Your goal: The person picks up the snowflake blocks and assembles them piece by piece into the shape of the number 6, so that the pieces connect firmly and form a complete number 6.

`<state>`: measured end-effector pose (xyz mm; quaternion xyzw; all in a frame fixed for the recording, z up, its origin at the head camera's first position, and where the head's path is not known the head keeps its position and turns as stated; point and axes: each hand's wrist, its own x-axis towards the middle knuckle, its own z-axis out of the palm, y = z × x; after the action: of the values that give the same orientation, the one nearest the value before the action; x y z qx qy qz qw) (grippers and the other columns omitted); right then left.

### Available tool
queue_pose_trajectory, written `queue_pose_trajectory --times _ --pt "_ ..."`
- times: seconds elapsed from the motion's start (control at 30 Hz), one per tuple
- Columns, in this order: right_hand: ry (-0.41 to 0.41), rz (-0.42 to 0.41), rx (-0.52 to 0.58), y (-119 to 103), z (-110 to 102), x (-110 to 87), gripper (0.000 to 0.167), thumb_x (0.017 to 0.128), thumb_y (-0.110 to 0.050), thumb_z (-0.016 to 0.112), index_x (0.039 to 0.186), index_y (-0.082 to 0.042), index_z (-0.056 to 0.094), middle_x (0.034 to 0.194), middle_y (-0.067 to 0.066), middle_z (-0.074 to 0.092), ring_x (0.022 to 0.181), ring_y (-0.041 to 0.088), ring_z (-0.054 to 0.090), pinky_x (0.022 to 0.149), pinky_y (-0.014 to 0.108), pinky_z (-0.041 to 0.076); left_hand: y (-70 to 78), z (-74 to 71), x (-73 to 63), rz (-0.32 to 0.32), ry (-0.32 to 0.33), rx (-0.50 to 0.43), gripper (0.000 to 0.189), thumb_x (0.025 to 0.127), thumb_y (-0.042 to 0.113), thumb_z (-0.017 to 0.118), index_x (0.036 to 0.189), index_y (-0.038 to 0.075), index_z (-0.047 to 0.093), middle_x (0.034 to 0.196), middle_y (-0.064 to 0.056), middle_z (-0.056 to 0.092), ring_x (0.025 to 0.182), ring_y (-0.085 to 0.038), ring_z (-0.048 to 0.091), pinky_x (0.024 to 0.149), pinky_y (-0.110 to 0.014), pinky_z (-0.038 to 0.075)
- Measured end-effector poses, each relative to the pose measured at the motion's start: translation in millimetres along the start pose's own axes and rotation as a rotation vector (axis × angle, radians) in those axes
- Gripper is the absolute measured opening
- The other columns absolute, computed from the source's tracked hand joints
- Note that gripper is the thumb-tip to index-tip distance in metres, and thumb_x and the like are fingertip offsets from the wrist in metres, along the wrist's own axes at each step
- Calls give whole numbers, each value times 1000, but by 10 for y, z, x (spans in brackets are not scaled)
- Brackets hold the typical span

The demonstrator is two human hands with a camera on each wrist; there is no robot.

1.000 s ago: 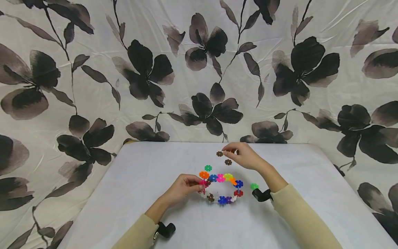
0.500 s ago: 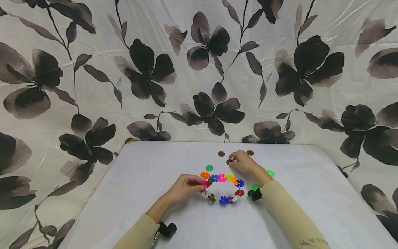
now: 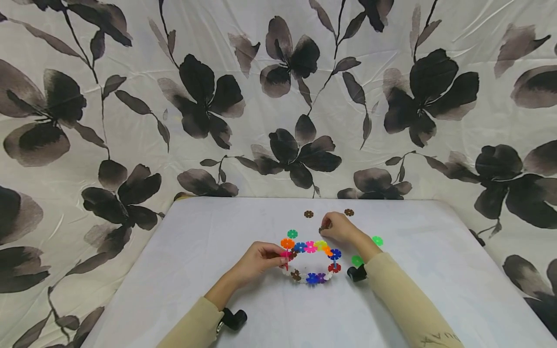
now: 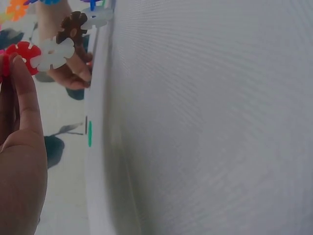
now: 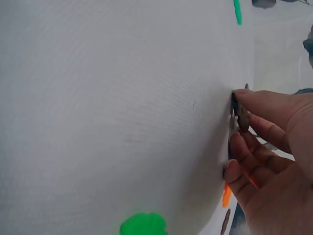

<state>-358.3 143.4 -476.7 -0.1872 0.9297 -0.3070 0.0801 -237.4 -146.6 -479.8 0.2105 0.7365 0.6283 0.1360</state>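
Observation:
A ring of interlocking flower-shaped plastic discs in many colours (image 3: 312, 279) stands raised at the middle of the white table. My left hand (image 3: 256, 265) pinches its left side; in the left wrist view, the thumb and fingers hold a red disc (image 4: 28, 53) beside a clear-white one (image 4: 54, 54). Behind the ring, my right hand (image 3: 341, 228) pinches a dark brown flower disc (image 5: 243, 119) at the table surface, thumb on one side and fingers on the other. That disc is mostly covered by the fingertips in the head view.
Loose brown discs (image 3: 308, 213) lie at the back, one of them (image 3: 349, 212) behind my right hand. A teal disc (image 3: 292, 234) lies behind the ring. Bright green discs (image 3: 377, 240) lie by my right forearm. A floral curtain (image 3: 209, 159) hangs behind the table (image 3: 165, 285).
My right hand has left the back-left brown disc, drawn nearer, and now pinches the middle brown one. Another brown disc and a green one came into view. My left hand stays on the ring.

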Motion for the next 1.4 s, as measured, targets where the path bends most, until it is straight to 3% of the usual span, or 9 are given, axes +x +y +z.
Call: queue_pose_trajectory --times 0.13,0.47,0.6,0.73,0.97,1.13,1.4 --pt "-4 -23 12 6 -10 -66 18 90 -8 79 101 -1 67 87 6 64 80 20 56 82 37 53 16 0 -3 -2 -4 3 18 95 10 74 110 2 76 108 -32 70 87 -19 70 90 -48 58" --pt "-39 -43 45 1 -111 -250 6 92 -11 76 91 -6 72 70 2 58 65 17 49 64 29 43 3 -10 14 -11 1 -6 19 94 10 74 111 1 76 108 -32 70 88 -18 70 90 -42 59" --pt "-14 -46 85 -11 -152 -306 9 93 -12 75 91 -4 75 69 1 63 60 15 52 59 27 46 -8 -15 24 -18 6 -9 19 94 11 75 111 3 77 110 -32 70 89 -20 70 90 -41 59" --pt "29 6 161 -38 -184 -367 14 95 -16 75 93 -3 76 68 5 65 55 15 53 54 27 48 -10 -15 30 -23 7 -14 18 94 11 75 111 3 77 111 -34 69 90 -21 70 90 -40 59" --pt "5 117 349 -68 -217 -447 17 97 -18 72 100 -1 75 76 13 67 53 14 50 53 26 48 -23 -15 45 -32 21 -13 17 94 11 75 110 3 77 111 -33 69 90 -21 70 88 -36 60" --pt "-20 135 458 -36 -199 -484 22 99 -16 69 107 4 73 84 16 70 52 13 49 52 26 47 -23 -14 45 -30 19 -14 18 94 12 75 110 3 77 112 -34 69 90 -21 70 90 -40 59" --pt "0 136 556 -29 -205 -531 29 98 -21 72 103 8 74 68 4 62 58 13 56 60 26 57 -15 -11 35 -33 27 -4 18 95 12 75 110 3 77 111 -33 69 91 -20 70 91 -45 59"
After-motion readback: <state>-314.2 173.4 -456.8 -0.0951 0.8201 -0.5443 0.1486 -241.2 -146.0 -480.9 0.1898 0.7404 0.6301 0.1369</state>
